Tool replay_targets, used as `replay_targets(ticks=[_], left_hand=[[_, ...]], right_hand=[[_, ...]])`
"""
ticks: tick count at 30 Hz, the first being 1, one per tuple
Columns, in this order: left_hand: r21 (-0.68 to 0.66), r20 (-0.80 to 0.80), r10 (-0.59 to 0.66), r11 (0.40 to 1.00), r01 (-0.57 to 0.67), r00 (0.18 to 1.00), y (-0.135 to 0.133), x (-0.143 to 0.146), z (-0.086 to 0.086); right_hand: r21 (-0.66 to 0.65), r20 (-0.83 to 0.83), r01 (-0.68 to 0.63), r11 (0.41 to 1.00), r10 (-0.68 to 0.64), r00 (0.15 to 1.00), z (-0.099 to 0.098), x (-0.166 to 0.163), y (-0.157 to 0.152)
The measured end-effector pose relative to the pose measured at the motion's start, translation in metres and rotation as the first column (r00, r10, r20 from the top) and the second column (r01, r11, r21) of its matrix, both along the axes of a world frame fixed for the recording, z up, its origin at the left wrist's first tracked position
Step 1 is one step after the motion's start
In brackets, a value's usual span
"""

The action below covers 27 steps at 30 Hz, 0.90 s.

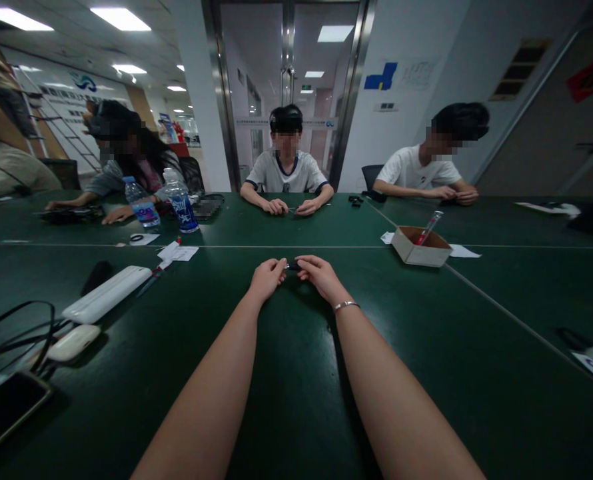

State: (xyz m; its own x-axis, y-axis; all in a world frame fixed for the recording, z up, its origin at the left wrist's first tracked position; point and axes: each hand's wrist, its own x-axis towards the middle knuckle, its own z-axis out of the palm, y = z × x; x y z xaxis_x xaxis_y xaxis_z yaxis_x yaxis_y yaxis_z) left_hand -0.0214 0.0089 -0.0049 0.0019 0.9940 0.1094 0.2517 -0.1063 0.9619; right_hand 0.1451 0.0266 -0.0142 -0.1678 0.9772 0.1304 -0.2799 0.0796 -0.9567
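Both my arms reach forward over the dark green table (286, 373). Between my fingertips is a small black object with a shiny silver part (292, 265), shaped like a USB stick; its exact kind is too small to tell. My left hand (268, 277) is closed in a pinch at its silver end. From the other side, my right hand (320, 276) pinches the black end between thumb and fingers. A silver bracelet (346, 305) circles my right wrist.
At left lie a white oblong case (107, 293), a smaller white case (74, 343), black cables and a phone (9, 413). Two bottles (180, 203) stand beyond. An open box (421, 248) holding a red tube is at right. Several people sit around the table.
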Motion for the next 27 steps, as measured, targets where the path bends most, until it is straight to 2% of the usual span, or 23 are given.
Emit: replay_targets(ticks=[3,9,22,27], left_hand=[[-0.008,-0.023,0.021,1.000,-0.022,1.000,0.0013,0.0011,-0.0023],[-0.021,0.145,0.026,1.000,-0.023,0.989,0.0015,0.0013,-0.0001],[0.020,0.098,-0.025,1.000,0.023,0.995,0.0020,0.0018,-0.0017],[-0.010,0.075,-0.033,0.999,0.033,0.997,0.0011,0.0016,-0.0003]], right_hand=[[0.015,0.010,-0.006,1.000,0.006,1.000,-0.0007,0.0004,0.0001],[0.018,0.018,-0.002,1.000,0.002,1.000,-0.0007,0.0006,-0.0003],[0.016,0.018,0.004,1.000,-0.004,1.000,0.0002,-0.0007,-0.0014],[0.007,0.014,0.004,1.000,-0.005,1.000,0.0008,-0.0005,-0.0011]])
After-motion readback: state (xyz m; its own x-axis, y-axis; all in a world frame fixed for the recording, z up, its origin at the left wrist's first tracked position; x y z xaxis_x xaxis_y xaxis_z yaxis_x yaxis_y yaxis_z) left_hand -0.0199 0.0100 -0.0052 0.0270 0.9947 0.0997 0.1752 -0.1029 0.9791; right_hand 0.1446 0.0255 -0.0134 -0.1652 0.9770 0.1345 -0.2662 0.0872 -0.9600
